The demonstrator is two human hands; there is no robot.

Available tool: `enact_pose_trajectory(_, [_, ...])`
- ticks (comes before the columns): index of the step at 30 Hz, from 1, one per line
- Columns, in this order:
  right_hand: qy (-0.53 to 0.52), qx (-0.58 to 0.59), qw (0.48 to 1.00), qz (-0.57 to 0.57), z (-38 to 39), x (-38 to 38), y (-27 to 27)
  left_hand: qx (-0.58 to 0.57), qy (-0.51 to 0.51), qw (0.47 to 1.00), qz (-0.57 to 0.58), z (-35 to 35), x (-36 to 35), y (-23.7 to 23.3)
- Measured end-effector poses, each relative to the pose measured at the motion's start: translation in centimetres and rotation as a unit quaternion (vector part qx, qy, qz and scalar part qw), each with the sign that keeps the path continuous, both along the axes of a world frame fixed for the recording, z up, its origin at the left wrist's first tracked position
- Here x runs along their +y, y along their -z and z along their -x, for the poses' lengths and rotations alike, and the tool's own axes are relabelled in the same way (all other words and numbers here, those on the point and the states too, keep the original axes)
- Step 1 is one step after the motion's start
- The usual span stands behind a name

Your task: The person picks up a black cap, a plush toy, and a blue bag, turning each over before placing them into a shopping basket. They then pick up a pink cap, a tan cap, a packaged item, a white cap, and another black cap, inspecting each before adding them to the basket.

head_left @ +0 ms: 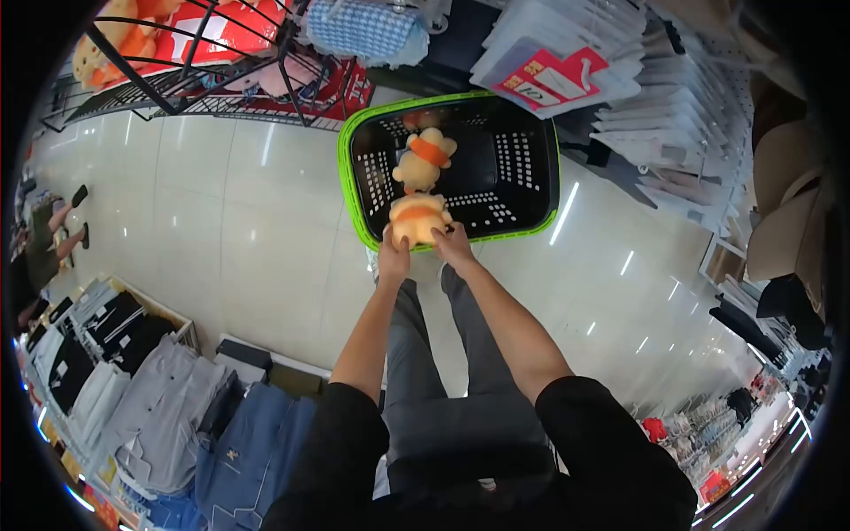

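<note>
Both my hands grip a yellow plush toy [419, 219] with an orange band, held over the near edge of a shopping basket. My left hand [393, 254] has its fingers on the toy's left side, and my right hand [456, 249] clasps the right side. Just beyond it, a second yellow plush toy [425, 159] with an orange band is inside the basket, by its left wall. The black basket [531, 208] has a bright green rim and slotted sides.
A black wire rack [177, 104] with plush toys stands at upper left. Packaged goods [673, 150] hang at upper right beside a red price sign [553, 78]. Shirts [164, 416] fill a display at lower left. A person's legs [66, 221] show at far left on the tiled floor.
</note>
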State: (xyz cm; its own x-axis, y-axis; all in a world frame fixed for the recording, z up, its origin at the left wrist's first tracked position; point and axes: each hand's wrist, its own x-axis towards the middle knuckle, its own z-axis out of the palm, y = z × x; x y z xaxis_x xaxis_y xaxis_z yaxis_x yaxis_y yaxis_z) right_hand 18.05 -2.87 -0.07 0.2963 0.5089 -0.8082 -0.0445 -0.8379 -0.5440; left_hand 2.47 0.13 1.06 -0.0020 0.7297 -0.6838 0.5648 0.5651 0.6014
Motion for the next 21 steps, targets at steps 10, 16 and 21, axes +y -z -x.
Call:
enact_pose_trajectory(10, [-0.212, -0.113, 0.971, -0.011, -2.8, -15.8, -9.3, 0.039, 0.334, 0.938, 0.087, 4.4, -9.5, -11.0])
enact_pose_trajectory(16, [-0.113, -0.145, 0.983, 0.028, -4.6, -22.4, -17.5, -0.037, 0.330, 0.943, 0.022, 8.4, -10.0, -16.8])
enact_pose_trajectory(21, [0.036, -0.117, 0.993, -0.003, -4.3, -24.4, -25.5, -0.082, 0.211, 0.970, 0.090, 13.9, -9.1, -18.4])
